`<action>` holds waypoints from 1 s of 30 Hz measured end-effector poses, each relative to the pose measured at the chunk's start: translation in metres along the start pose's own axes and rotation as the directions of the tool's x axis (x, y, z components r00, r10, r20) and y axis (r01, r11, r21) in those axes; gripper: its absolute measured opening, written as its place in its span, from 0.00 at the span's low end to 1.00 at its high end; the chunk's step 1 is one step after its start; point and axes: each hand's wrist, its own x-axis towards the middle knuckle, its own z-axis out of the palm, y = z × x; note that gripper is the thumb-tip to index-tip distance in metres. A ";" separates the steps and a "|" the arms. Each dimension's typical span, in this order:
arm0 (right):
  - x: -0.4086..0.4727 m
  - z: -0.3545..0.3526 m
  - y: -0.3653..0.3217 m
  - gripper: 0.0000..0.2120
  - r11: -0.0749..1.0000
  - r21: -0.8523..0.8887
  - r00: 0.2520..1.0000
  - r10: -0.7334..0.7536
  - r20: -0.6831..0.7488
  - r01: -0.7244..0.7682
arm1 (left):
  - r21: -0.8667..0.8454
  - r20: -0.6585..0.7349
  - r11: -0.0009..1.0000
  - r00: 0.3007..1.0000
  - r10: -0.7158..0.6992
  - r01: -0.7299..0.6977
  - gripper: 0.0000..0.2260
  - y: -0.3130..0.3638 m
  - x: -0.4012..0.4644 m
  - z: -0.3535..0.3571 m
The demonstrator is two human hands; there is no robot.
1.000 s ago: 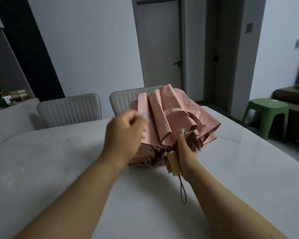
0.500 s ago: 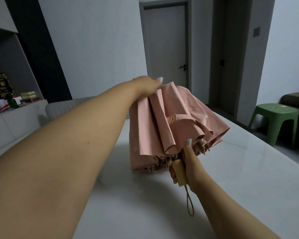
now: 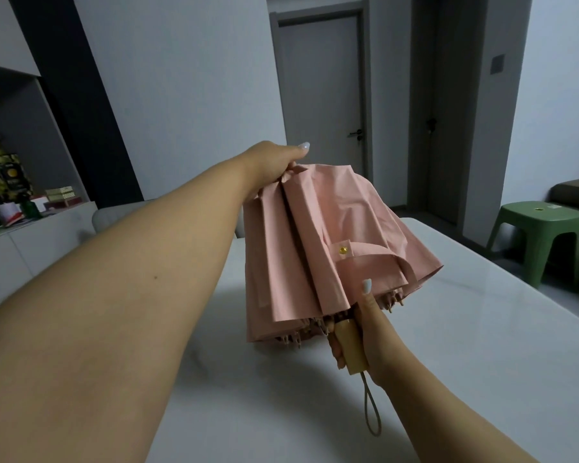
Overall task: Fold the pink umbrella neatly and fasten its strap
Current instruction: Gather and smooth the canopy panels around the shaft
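The pink umbrella [image 3: 318, 248] is collapsed but loose, its canopy hanging in uneven folds above the white table [image 3: 482, 345]. My right hand [image 3: 365, 332] grips the pale wooden handle [image 3: 350, 345] at the bottom, thumb pointing up against the fabric. A cord loop [image 3: 370, 409] dangles from the handle. My left hand [image 3: 274, 160] reaches far forward and grips the top end of the canopy; its fingers are hidden behind the fabric. The strap [image 3: 358, 250] with a yellow snap button lies loose on the canopy's right side.
A green plastic stool [image 3: 542, 228] stands right of the table, with a sofa behind it. A grey chair back [image 3: 114, 217] shows beyond my left arm. A sideboard at left carries boxes and cups. A closed door is straight ahead.
My left hand has gone from the canopy's side near me up to its far top end and taken hold there. The umbrella is raised a little and its folds hang straighter.
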 end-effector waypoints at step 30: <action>-0.002 0.003 -0.002 0.38 0.997 0.046 0.998 0.058 -0.009 -0.057 | 0.150 -0.014 0.984 0.995 0.100 -0.097 0.13 0.002 -0.015 -0.014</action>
